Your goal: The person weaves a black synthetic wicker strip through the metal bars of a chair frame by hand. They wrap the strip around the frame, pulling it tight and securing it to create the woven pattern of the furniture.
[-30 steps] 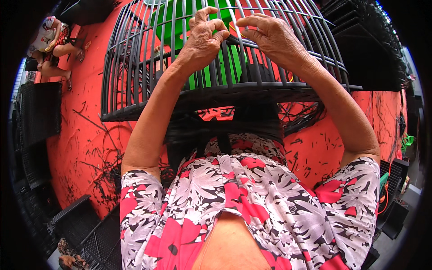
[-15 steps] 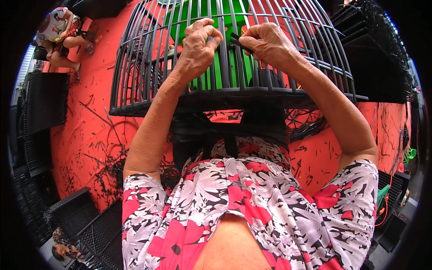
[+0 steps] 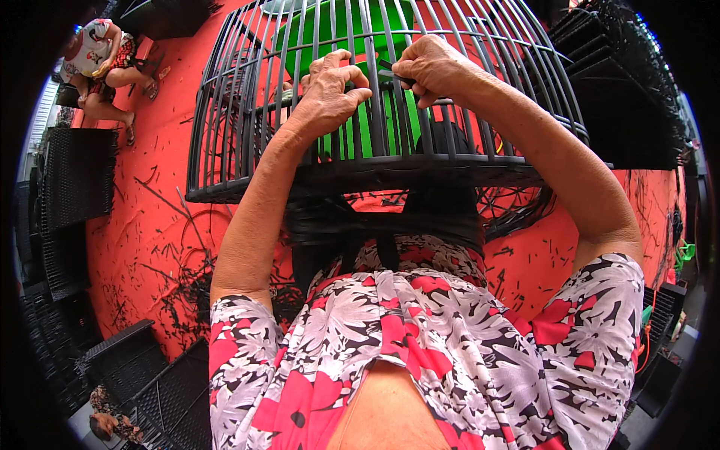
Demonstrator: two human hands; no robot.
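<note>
Red floor [image 3: 150, 187] lying littered with black offcuts, stacked black panels [image 3: 75, 180] crowding its edges, black ribbed frame [image 3: 240, 150] sitting centred, left hand [image 3: 326, 94] curling around a rib, right hand [image 3: 431, 67] pinching a black strip [image 3: 394, 75].

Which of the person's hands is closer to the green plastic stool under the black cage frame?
Left. The left hand grips the black barred cage frame directly over the green plastic stool; the right hand holds bars toward the stool's right edge.
</note>
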